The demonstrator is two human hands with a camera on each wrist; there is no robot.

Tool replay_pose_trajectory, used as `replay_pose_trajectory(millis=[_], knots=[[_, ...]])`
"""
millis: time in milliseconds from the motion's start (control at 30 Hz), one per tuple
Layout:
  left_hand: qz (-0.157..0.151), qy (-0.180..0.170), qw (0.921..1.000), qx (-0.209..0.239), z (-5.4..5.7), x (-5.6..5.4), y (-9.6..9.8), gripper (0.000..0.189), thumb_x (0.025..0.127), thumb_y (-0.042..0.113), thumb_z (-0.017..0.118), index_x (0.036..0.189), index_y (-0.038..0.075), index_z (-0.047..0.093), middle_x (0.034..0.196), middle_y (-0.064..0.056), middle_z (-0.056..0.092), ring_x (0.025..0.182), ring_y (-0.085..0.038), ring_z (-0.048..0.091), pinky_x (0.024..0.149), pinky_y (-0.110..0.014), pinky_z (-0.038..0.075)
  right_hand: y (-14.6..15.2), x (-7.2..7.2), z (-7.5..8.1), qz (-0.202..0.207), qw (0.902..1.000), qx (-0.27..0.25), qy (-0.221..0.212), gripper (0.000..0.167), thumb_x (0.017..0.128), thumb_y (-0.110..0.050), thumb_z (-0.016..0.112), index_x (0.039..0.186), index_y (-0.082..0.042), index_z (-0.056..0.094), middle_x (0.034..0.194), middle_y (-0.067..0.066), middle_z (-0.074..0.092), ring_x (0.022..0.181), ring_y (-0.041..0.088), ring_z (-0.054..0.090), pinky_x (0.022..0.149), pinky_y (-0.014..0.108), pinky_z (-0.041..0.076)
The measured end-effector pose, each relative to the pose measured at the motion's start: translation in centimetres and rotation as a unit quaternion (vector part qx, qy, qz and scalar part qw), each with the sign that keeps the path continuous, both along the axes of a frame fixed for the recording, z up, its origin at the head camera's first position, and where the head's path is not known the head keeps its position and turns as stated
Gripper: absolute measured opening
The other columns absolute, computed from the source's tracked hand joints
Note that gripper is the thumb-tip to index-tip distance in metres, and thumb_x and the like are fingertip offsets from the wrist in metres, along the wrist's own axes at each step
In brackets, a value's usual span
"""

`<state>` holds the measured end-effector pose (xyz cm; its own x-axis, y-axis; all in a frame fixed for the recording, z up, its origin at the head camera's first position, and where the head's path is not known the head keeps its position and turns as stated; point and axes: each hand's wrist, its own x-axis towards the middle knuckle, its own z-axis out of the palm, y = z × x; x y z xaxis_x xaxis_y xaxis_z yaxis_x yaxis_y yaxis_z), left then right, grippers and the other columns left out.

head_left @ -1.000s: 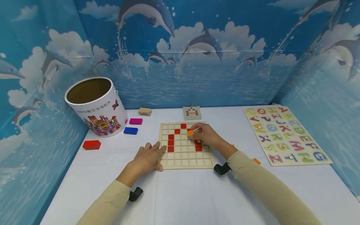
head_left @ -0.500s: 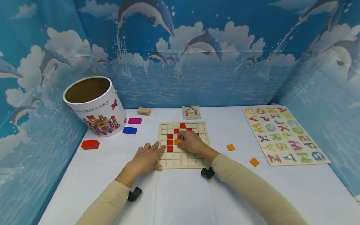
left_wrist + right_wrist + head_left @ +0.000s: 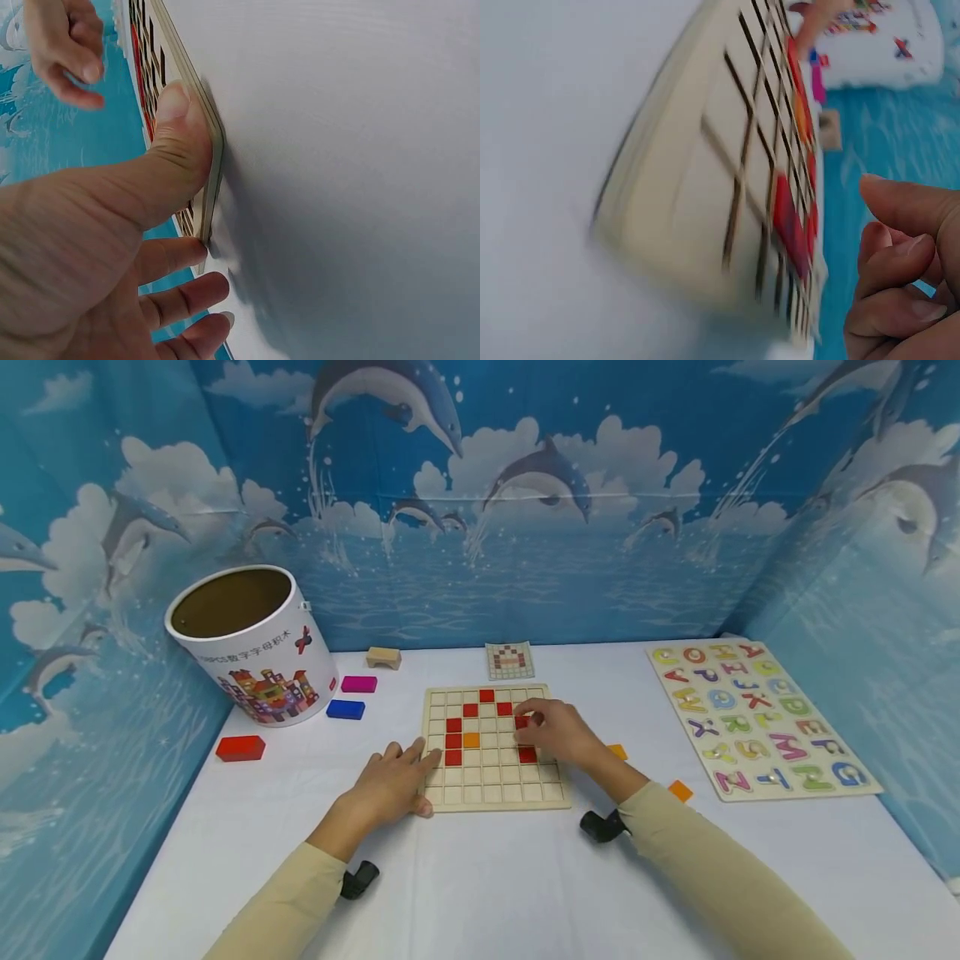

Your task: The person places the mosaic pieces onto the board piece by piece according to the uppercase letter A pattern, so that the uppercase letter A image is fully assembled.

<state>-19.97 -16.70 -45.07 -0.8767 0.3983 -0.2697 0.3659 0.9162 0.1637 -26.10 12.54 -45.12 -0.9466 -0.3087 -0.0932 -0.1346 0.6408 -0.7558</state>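
Note:
A wooden grid board (image 3: 495, 793) lies on the white table, with several red square tiles (image 3: 453, 725) set in its cells. One orange square tile (image 3: 471, 740) sits in a cell beside the left-hand red column. My left hand (image 3: 390, 783) rests at the board's left edge, fingers spread. In the left wrist view its thumb (image 3: 176, 142) presses on the board near a corner. My right hand (image 3: 562, 731) hovers over the board's right side and partly covers the red tiles there. Seen from the right wrist, its fingers (image 3: 907, 270) are loosely bent and hold nothing.
Two orange tiles (image 3: 680, 791) lie right of the board, one partly behind the right wrist. A pattern card (image 3: 510, 662) lies behind it. An alphabet board (image 3: 765, 718) is at the right. Red (image 3: 240, 748), blue (image 3: 346, 710), magenta (image 3: 359, 684) and arched wooden (image 3: 384, 658) blocks lie near a bucket (image 3: 255, 652).
My right hand carried an orange tile leftward, set it in a cell beside the left red column, let go and moved back right. The left hand has stayed at the board's edge.

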Motion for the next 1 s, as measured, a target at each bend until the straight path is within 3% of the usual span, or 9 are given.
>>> replay_pose_trajectory(millis=[167,300,433,600,800,1000], knots=[[0.000,-0.001,1.0000,-0.004,0.3,0.1,0.1,0.089,0.080,0.039,0.082,0.157,0.017,0.043,0.163,-0.017,0.035,0.126,-0.035,0.043,0.096,-0.048,0.041,7.8,1.9,0.6,-0.053,0.9982,0.027,-0.008,0.046,0.093,-0.020,0.075,0.134,-0.006,0.062,0.101,0.009,0.061,0.080,0.022,0.057,0.067,0.035,0.046],[0.001,-0.003,1.0000,-0.006,0.4,0.1,0.1,0.088,0.081,0.039,0.082,0.157,0.018,0.043,0.163,-0.017,0.035,0.127,-0.035,0.043,0.097,-0.048,0.041,13.6,4.7,0.6,-0.079,0.9951,0.051,-0.033,0.057,0.094,-0.026,0.074,0.143,-0.007,0.054,0.116,0.014,0.058,0.083,0.025,0.057,0.065,0.034,0.047],[0.000,-0.007,1.0000,-0.004,0.3,0.1,0.2,0.088,0.081,0.039,0.081,0.157,0.018,0.043,0.163,-0.017,0.034,0.127,-0.035,0.043,0.097,-0.048,0.041,17.3,7.7,0.1,-0.101,0.9919,0.063,-0.044,0.067,0.093,-0.032,0.075,0.148,-0.005,0.048,0.123,0.018,0.057,0.089,0.025,0.055,0.068,0.033,0.047],[0.006,-0.009,0.9999,-0.003,0.3,0.1,0.1,0.088,0.081,0.039,0.082,0.157,0.017,0.043,0.163,-0.017,0.034,0.126,-0.034,0.043,0.097,-0.048,0.041,18.7,9.5,-0.7,-0.104,0.9902,0.082,-0.046,0.067,0.089,-0.033,0.079,0.142,-0.002,0.054,0.117,0.015,0.060,0.097,0.026,0.053,0.071,0.032,0.047],[-0.001,-0.006,1.0000,0.007,0.1,0.2,0.0,0.087,0.081,0.038,0.082,0.156,0.016,0.044,0.162,-0.019,0.035,0.126,-0.035,0.044,0.096,-0.048,0.042,18.5,9.7,-1.2,-0.092,0.9878,0.118,-0.042,0.049,0.087,-0.026,0.081,0.128,-0.003,0.066,0.107,0.009,0.062,0.097,0.026,0.052,0.075,0.034,0.046],[-0.011,0.003,0.9999,-0.001,0.2,0.2,0.1,0.087,0.081,0.039,0.082,0.156,0.015,0.044,0.162,-0.019,0.036,0.128,-0.036,0.044,0.098,-0.050,0.043,18.3,9.7,-1.7,-0.090,0.9854,0.144,-0.012,0.036,0.086,-0.019,0.081,0.117,-0.005,0.070,0.103,0.007,0.064,0.093,0.026,0.053,0.077,0.038,0.046]])
